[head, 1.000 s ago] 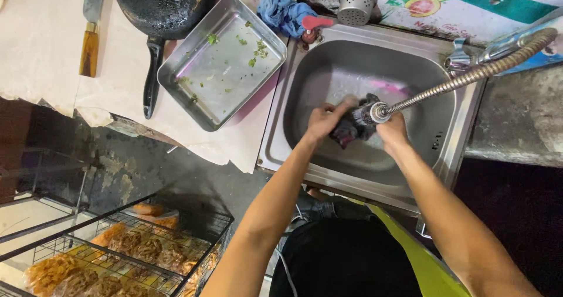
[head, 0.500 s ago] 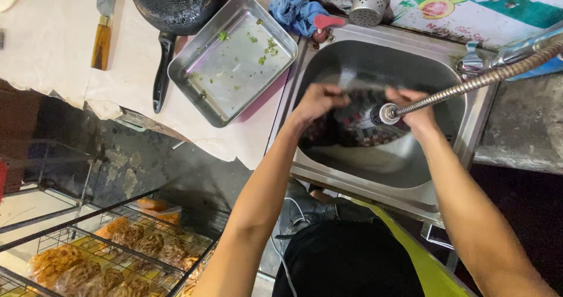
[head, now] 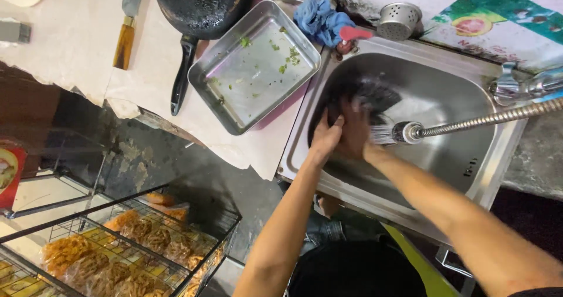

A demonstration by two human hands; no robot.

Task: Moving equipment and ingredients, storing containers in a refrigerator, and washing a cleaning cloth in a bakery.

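Shifting leftward in the sink, the left hand and right hand had closed together, pressing the dark cloth beside the hose nozzle.

counter: pale top, front edge chipped and peeling
sink: steel basin set into the counter at its right
tray: rectangular steel tray flecked with green bits, just beside the sink
pan: black frying pan, handle toward the counter's edge
knife: wooden-handled knife, left of the pan
cloth: blue rag behind the sink
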